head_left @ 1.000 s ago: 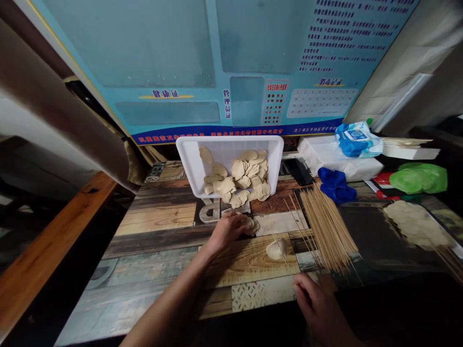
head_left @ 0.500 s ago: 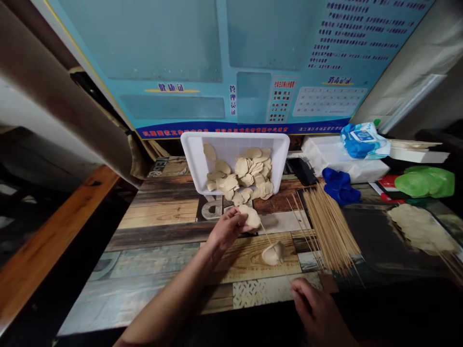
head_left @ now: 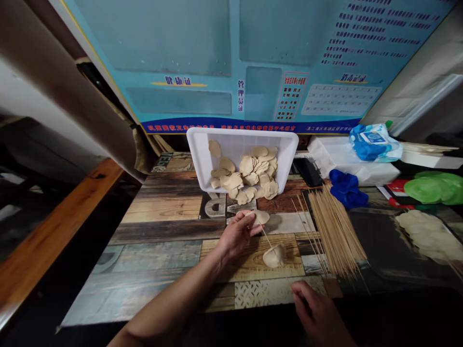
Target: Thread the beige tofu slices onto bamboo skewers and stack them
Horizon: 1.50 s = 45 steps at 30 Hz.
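Note:
My left hand (head_left: pixel 237 234) pinches a thin, pale beige slice (head_left: pixel 262 218) above the middle of the table. The tip of a thin wooden skewer (head_left: pixel 265 233) meets this slice; whether it has gone through I cannot tell. Lower on the same skewer sits another slice (head_left: pixel 274 256), bent and pierced. Near the table's front edge my right hand (head_left: pixel 314 306) is closed around the skewer's lower end, which is mostly hidden by the fingers. Behind my left hand a white plastic tub (head_left: pixel 196 153), tipped towards me, holds many loose slices (head_left: pixel 249 166), some spilling over its front edge.
Right of my hands lies a bundle of skewers (head_left: pixel 334 231), with a few loose ones beside it. Further right, a dark tray (head_left: pixel 376 241) carries skewered slices (head_left: pixel 427 233). Behind are a phone (head_left: pixel 308 172), a blue cloth-like bundle (head_left: pixel 347 188) and a wipes pack (head_left: pixel 374 143).
The slice in my left hand has tilted flatter, and it now meets the skewer's tip from above. The view has shifted slightly; my right hand stays near the table's edge.

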Tool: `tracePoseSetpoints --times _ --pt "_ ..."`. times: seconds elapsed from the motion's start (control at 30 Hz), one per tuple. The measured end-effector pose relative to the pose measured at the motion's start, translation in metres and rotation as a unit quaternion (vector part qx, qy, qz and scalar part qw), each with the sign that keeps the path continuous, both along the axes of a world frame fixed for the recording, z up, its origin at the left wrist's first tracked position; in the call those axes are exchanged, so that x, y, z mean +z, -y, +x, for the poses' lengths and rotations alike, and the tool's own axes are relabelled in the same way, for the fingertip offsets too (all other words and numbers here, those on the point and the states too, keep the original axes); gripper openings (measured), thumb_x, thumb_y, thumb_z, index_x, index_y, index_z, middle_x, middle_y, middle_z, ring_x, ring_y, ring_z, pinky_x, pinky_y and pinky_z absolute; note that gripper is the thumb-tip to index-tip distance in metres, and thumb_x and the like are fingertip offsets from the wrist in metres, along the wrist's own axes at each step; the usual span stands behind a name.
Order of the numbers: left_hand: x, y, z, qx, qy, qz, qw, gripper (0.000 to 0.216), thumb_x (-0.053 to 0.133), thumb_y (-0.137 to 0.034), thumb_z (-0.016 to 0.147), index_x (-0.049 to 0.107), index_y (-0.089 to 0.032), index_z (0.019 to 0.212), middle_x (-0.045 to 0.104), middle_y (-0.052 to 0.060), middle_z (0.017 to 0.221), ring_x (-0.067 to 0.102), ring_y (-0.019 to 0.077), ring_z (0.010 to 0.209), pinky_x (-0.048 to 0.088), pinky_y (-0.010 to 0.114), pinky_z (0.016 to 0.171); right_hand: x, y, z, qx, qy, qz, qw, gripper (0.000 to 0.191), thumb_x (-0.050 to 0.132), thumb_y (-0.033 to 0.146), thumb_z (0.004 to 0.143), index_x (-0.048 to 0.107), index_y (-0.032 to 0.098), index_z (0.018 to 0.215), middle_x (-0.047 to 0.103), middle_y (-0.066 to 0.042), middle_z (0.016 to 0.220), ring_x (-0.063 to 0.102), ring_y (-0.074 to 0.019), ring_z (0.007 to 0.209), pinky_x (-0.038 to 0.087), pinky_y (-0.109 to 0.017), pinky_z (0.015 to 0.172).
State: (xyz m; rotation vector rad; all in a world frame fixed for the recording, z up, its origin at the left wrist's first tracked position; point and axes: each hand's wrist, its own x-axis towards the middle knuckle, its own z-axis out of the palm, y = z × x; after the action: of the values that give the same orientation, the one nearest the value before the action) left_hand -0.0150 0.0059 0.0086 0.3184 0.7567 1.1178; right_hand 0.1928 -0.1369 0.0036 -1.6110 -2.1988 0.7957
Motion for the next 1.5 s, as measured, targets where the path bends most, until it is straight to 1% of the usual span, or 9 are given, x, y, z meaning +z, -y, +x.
tracePoseSetpoints --times 0.1,0.3,0.5,0.67,0.83,0.97,1.1,1.33,1.5 --pt "0.0 0.001 0.0 0.007 -0.004 0.013 1.0 0.021 0.071 -0.017 0.067 0.05 -0.016 0.07 0.052 -0.006 0.056 0.056 0.0077 0.053 0.055 0.033 0.073 -0.001 0.001 0.001 -0.001 0.007 -0.007 1.0 0.019 0.03 0.023 0.091 0.048 0.023 0.085 0.065 0.001 0.07 0.064 -0.015 0.062 0.047 -0.025 0.057" --pt "-0.004 0.007 0.003 -0.004 -0.06 0.08 0.995 0.029 0.071 -0.029 0.068 0.054 -0.018 0.089 0.064 0.002 0.09 0.063 0.014 0.077 0.051 0.033 0.078 0.001 0.001 0.001 -0.018 0.01 -0.006 1.0 0.02 0.03 0.024 0.09 0.049 0.024 0.084 0.066 0.0 0.07 0.065 -0.0163 0.062 0.048 -0.026 0.056" --pt "-0.006 0.015 0.01 -0.007 -0.147 0.14 0.979 0.035 0.07 -0.032 0.069 0.059 -0.018 0.1 0.065 0.002 0.085 0.061 0.0137 0.075 0.051 0.03 0.076 0.001 -0.001 0.0 -0.034 0.024 0.016 0.999 0.022 0.03 0.024 0.09 0.05 0.023 0.084 0.067 0.0 0.067 0.066 -0.0168 0.059 0.049 -0.026 0.054" --pt "-0.005 0.012 0.009 -0.001 -0.06 0.09 0.994 0.033 0.07 -0.025 0.069 0.058 -0.018 0.1 0.064 0.004 0.093 0.063 0.0163 0.082 0.054 0.034 0.076 -0.004 -0.001 0.005 -0.022 0.024 0.067 0.997 0.023 0.031 0.023 0.091 0.054 0.022 0.089 0.069 -0.002 0.073 0.068 -0.0161 0.064 0.052 -0.026 0.057" --pt "-0.002 0.008 0.004 -0.063 0.028 0.011 0.998 0.025 0.068 -0.016 0.072 0.061 -0.012 0.096 0.066 0.009 0.097 0.065 0.0167 0.083 0.054 0.033 0.082 -0.01 -0.006 0.01 -0.015 0.034 0.146 0.989 0.03 0.03 0.027 0.093 0.058 0.02 0.095 0.072 -0.006 0.083 0.07 -0.0174 0.074 0.056 -0.028 0.063" --pt "0.002 0.01 0.006 -0.08 0.054 -0.03 0.995 0.02 0.068 -0.012 0.071 0.062 -0.011 0.091 0.067 0.009 0.095 0.066 0.0166 0.08 0.055 0.03 0.08 -0.011 -0.009 0.008 -0.02 0.038 0.151 0.988 0.033 0.028 0.029 0.095 0.06 0.019 0.095 0.073 -0.007 0.084 0.07 -0.0176 0.074 0.057 -0.028 0.064" --pt "0.001 0.014 0.011 -0.057 0.042 -0.029 0.997 0.02 0.072 -0.012 0.066 0.063 -0.012 0.084 0.068 0.007 0.09 0.066 0.0165 0.079 0.055 0.03 0.077 -0.01 -0.01 0.005 -0.03 0.03 0.142 0.989 0.033 0.028 0.029 0.095 0.06 0.02 0.093 0.073 -0.007 0.084 0.07 -0.0181 0.072 0.057 -0.028 0.061" --pt "-0.009 0.015 0.014 0.027 -0.043 0.052 0.997 0.028 0.077 -0.023 0.06 0.066 -0.015 0.084 0.066 0.001 0.078 0.061 0.0108 0.068 0.052 0.024 0.066 -0.007 -0.008 0.002 -0.019 0.025 0.124 0.992 0.031 0.029 0.029 0.094 0.059 0.021 0.093 0.073 -0.005 0.083 0.07 -0.0169 0.072 0.056 -0.026 0.061" --pt "-0.012 0.018 0.015 0.033 -0.081 0.08 0.993 0.03 0.076 -0.026 0.062 0.066 -0.015 0.088 0.065 0.001 0.077 0.059 0.0105 0.067 0.05 0.025 0.067 -0.007 -0.003 0.0 -0.025 0.026 0.102 0.994 0.027 0.029 0.026 0.093 0.056 0.022 0.092 0.072 -0.004 0.081 0.069 -0.017 0.067 0.054 -0.026 0.058"
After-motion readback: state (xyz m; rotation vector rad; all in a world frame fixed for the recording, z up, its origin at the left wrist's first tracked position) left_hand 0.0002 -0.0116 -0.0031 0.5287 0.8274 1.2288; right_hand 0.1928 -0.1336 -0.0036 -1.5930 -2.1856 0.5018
